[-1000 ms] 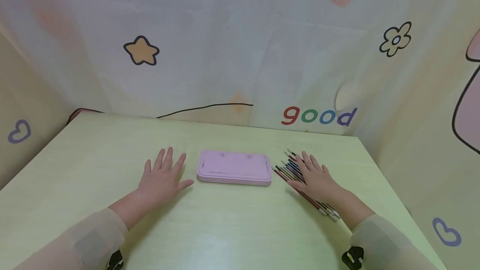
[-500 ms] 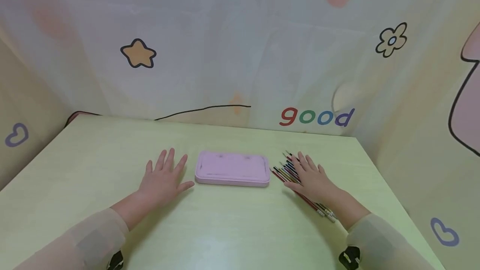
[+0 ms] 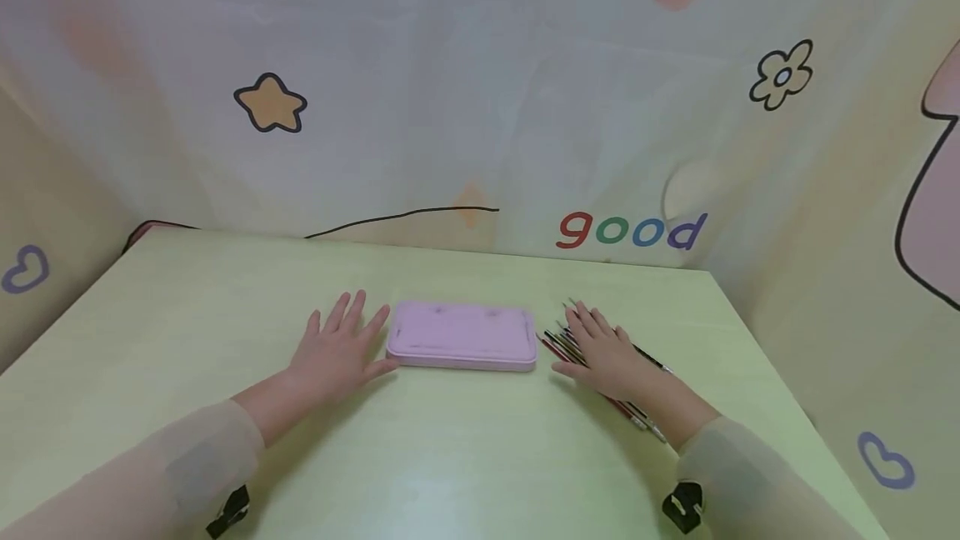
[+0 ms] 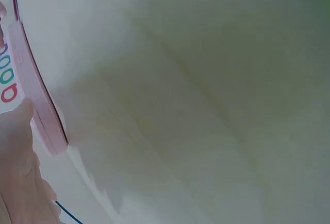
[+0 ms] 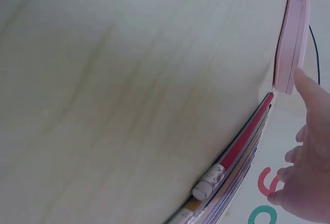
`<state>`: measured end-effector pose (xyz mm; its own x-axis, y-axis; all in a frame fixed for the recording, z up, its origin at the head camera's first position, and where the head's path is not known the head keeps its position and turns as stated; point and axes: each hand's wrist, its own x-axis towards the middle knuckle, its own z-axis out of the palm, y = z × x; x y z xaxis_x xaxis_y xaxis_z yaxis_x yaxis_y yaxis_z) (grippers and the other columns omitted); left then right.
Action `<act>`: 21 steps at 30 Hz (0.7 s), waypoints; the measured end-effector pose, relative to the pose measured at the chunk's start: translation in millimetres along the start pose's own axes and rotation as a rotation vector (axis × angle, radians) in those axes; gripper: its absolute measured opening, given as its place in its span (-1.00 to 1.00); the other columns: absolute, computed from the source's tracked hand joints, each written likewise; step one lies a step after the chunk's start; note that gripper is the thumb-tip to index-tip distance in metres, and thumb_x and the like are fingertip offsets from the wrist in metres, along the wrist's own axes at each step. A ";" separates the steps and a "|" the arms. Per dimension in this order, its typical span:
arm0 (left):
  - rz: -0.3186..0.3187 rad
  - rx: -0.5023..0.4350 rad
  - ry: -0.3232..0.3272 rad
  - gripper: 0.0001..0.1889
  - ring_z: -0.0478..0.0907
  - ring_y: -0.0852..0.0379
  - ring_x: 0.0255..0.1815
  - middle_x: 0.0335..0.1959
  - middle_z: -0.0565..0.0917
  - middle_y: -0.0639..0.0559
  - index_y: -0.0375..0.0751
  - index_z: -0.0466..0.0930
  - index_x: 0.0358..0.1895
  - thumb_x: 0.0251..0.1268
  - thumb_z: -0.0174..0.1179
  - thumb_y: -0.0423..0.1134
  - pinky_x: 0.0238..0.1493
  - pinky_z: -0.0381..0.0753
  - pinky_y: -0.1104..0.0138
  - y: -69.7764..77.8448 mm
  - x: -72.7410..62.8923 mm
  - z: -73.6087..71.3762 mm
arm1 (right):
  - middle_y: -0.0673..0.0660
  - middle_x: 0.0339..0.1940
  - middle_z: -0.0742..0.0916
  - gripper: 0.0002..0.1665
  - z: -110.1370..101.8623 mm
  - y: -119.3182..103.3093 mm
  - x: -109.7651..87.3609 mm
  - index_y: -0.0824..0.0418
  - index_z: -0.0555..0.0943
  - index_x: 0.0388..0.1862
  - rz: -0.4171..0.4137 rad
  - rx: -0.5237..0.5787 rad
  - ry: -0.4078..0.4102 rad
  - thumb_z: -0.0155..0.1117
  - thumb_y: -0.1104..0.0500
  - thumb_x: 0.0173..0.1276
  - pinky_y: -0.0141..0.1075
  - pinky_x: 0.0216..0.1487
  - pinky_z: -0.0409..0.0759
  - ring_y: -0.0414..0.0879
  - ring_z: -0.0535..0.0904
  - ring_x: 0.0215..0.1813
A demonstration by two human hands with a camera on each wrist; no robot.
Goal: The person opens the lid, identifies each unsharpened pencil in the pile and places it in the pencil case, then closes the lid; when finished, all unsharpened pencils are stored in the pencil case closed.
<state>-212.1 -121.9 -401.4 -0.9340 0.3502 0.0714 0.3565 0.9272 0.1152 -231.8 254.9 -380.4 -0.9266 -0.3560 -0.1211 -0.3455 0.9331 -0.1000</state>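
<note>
A closed pink pencil case (image 3: 462,337) lies flat in the middle of the table, also seen edge-on as a pink case (image 5: 293,38) in the right wrist view. My left hand (image 3: 337,357) is spread, palm down, with its thumb right at the case's left front corner. To the right of the case, several pencils (image 3: 628,413) with eraser ends lie in a slanting bundle. My right hand (image 3: 606,357) is spread over them, hiding their middle part. In the right wrist view a red pencil (image 5: 242,141) shows its eraser end. Neither hand grips anything.
The pale table (image 3: 450,457) stands against a printed cloth wall (image 3: 420,107) at the back, with more cloth at both sides. Coloured letters (image 3: 632,232) are printed low on the back cloth. The table's right edge runs beyond the pencils.
My left hand has moved right, up to the pencil case. My right hand has shifted a little left over the pencils, and a dark pencil now shows on its right side.
</note>
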 end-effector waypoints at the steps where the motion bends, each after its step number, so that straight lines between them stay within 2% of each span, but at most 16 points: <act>1: 0.012 -0.001 0.002 -0.17 -0.19 -0.30 0.44 0.45 -0.06 -0.33 -0.12 0.06 0.46 0.25 -0.04 0.31 0.25 -0.10 -0.27 0.0 0.0 0.0 | 0.32 0.49 -0.01 0.07 1.4 -0.9 2.1 0.33 -0.09 0.48 -0.009 0.007 0.002 0.06 -0.30 0.31 0.29 0.28 -0.07 0.28 -0.15 0.46; 8: 0.072 0.016 0.002 -0.17 -0.19 -0.27 0.45 0.46 -0.06 -0.31 -0.09 0.03 0.47 0.26 -0.07 0.32 0.26 -0.07 -0.25 0.8 6.4 5.4 | 0.31 0.49 0.02 0.11 6.4 -8.2 14.0 0.36 -0.12 0.48 -0.062 0.106 -0.014 0.07 -0.31 0.29 0.15 0.35 -0.10 0.21 -0.15 0.48; 11: 0.102 -0.004 -0.003 -0.17 -0.19 -0.25 0.45 0.46 -0.07 -0.29 -0.07 0.01 0.47 0.26 -0.07 0.32 0.27 -0.08 -0.24 2.8 10.7 6.2 | 0.29 0.50 0.03 0.14 6.2 -11.4 17.4 0.35 -0.14 0.48 -0.079 0.165 -0.025 0.11 -0.30 0.27 0.07 0.38 -0.09 0.18 -0.14 0.48; 17: 0.179 -0.077 -0.061 -0.15 -0.26 -0.23 0.47 0.48 -0.14 -0.27 -0.04 -0.09 0.49 0.27 -0.07 0.31 0.29 -0.16 -0.23 10.8 19.7 4.4 | 0.28 0.49 0.07 0.28 6.6 -18.1 25.2 0.32 -0.18 0.49 -0.081 0.332 -0.058 0.37 -0.20 0.10 0.08 0.36 -0.03 0.21 -0.15 0.48; 21: 0.219 -0.082 -0.077 -0.15 -0.28 -0.21 0.47 0.49 -0.16 -0.25 -0.02 -0.12 0.50 0.27 -0.08 0.31 0.30 -0.19 -0.22 14.6 26.4 8.2 | 0.28 0.49 0.09 0.34 9.1 -22.3 29.9 0.31 -0.19 0.49 -0.075 0.410 -0.056 0.48 -0.11 0.01 0.06 0.37 -0.02 0.19 -0.13 0.48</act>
<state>-231.7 -98.1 -405.9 -0.8323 0.5536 0.0280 0.5485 0.8152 0.1858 -250.5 222.9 -390.8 -0.8877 -0.4347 -0.1515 -0.3131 0.8114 -0.4936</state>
